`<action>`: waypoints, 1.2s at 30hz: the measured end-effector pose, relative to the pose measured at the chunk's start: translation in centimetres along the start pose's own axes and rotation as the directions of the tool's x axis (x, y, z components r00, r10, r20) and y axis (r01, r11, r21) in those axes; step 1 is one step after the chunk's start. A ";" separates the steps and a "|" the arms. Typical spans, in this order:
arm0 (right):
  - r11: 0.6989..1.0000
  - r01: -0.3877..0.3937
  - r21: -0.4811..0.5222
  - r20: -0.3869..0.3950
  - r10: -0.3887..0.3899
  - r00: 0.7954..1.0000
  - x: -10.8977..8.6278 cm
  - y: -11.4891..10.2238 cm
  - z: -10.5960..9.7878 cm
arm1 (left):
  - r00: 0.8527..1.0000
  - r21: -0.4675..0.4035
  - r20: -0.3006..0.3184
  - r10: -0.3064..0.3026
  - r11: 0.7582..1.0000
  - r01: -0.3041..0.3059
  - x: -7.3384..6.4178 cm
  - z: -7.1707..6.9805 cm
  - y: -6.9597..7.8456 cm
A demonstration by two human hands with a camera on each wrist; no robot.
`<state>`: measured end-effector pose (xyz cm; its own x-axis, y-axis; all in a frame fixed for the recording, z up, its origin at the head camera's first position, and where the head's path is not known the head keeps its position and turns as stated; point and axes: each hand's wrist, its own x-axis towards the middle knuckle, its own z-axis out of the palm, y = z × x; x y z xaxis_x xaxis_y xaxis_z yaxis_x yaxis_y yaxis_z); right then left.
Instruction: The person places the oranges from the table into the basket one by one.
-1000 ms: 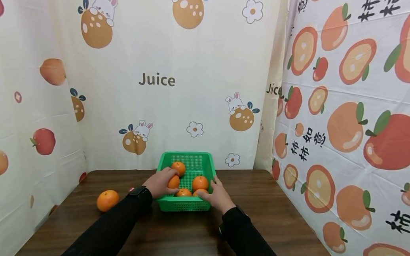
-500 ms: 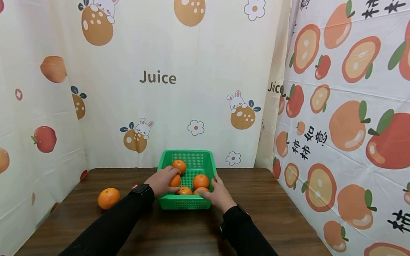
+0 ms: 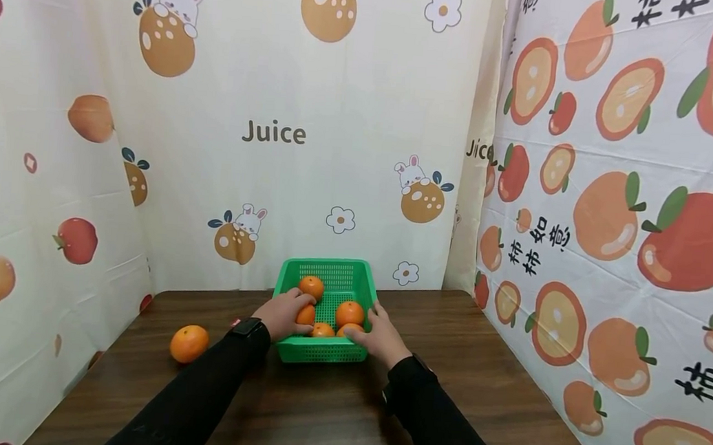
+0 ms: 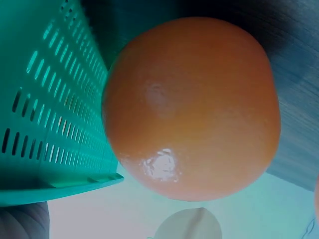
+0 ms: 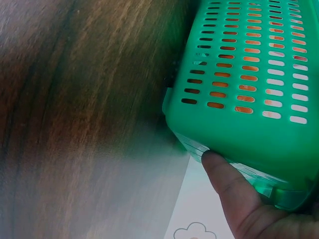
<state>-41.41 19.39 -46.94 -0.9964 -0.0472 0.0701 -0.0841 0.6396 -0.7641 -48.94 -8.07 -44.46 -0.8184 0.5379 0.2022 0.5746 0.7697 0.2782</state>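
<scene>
A green plastic basket (image 3: 322, 353) with slotted walls stands at the back of the table, holding several oranges (image 3: 349, 314). My left hand (image 3: 281, 316) reaches over its left rim, fingers and thumb curled round an orange (image 3: 306, 315) inside. From the right, my right hand (image 3: 381, 338) grips the basket's front right corner, thumb at the rim, fingers along the outside. One of its fingers (image 5: 234, 194) shows against the outer wall in the right wrist view. Filling the left wrist view, a big orange (image 4: 192, 109) is outside the basket wall (image 4: 55, 94); only part of my left hand (image 4: 22, 221) shows there.
Left of the basket, a single orange (image 3: 189, 344) lies on the dark wooden table (image 3: 312, 419). Printed cloth (image 3: 349, 146) hangs behind the table and along both sides. Black sleeves (image 3: 196, 390) cover both forearms.
The head view has shifted very slightly. Both hands, the basket and the oranges stay in the same positions relative to one another.
</scene>
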 end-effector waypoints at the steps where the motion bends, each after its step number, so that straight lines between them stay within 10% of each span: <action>1: 1.000 0.002 -0.004 0.002 -0.002 1.000 0.0 0.0 0.0 | 1.000 0.003 0.005 -0.005 1.000 0.005 0.0 0.0 0.0; 36: 1.000 -0.014 -0.011 -0.003 0.014 1.000 0.2 0.1 0.1 | 1.000 0.093 0.003 0.016 0.996 -0.017 0.1 0.2 0.1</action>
<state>-41.59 19.35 -47.08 -0.9974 -0.0359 0.0619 -0.0704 0.6488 -0.7577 -48.97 -7.85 -44.55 -0.8089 0.5516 0.2037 0.5851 0.7893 0.1861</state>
